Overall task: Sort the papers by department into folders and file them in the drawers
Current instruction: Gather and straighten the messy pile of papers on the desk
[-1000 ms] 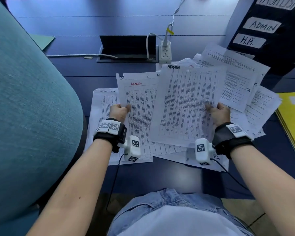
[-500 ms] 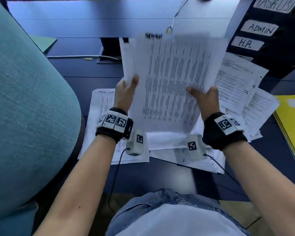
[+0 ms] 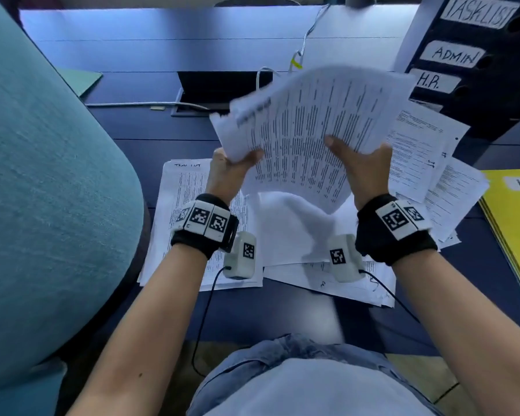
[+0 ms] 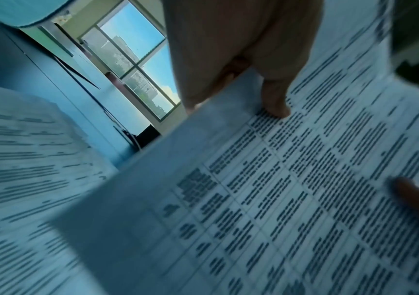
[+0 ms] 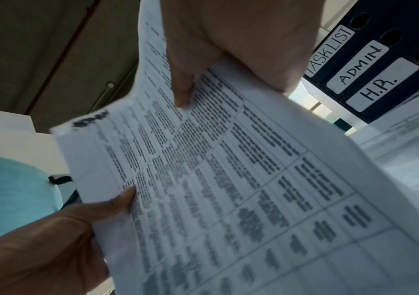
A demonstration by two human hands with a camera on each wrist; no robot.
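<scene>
Where two sheets lay apart on desk [image 3: 252, 313] a second ago, left hand [image 3: 227, 172] and right hand [image 3: 362, 166] now pinch one merged ADMIN stack [image 3: 312, 127] (lifted, tilting toward ADMIN drawer [image 3: 454, 55] beyond right grip); sorting advancing.

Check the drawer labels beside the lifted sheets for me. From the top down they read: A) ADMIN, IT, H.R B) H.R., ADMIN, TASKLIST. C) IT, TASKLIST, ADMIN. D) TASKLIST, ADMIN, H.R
D: in the head view the drawer unit shows the TASKLIST label on top, the ADMIN label below it and the H.R. label lowest; the right wrist view shows the same order.
</scene>
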